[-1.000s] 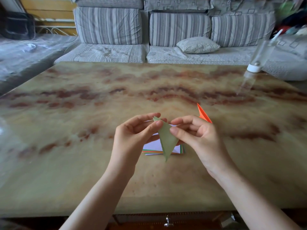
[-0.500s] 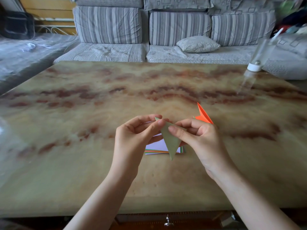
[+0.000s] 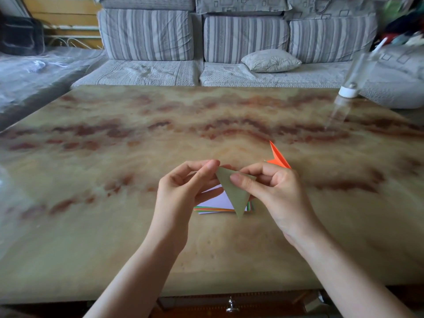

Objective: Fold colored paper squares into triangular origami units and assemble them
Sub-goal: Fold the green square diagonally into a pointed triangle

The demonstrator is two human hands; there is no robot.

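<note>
A folded olive-green paper triangle (image 3: 236, 193) hangs point down above the table, held between both hands. My left hand (image 3: 183, 191) pinches its upper left corner. My right hand (image 3: 273, 189) pinches the upper right part with thumb on the front face. Under the hands lies a small stack of coloured paper squares (image 3: 218, 206) with a pale lilac sheet on top, partly hidden. A folded orange paper unit (image 3: 277, 158) stands on the table just behind my right hand.
The marble-patterned table (image 3: 114, 226) spreads wide on all sides. A clear bottle with a white cap (image 3: 351, 88) stands upside down at the far right edge. A striped sofa (image 3: 229, 42) with a cushion sits behind the table.
The green triangle has turned and widened, showing more of its face, and its top right corner now sticks out past my right thumb. Both hands stay in about the same place.
</note>
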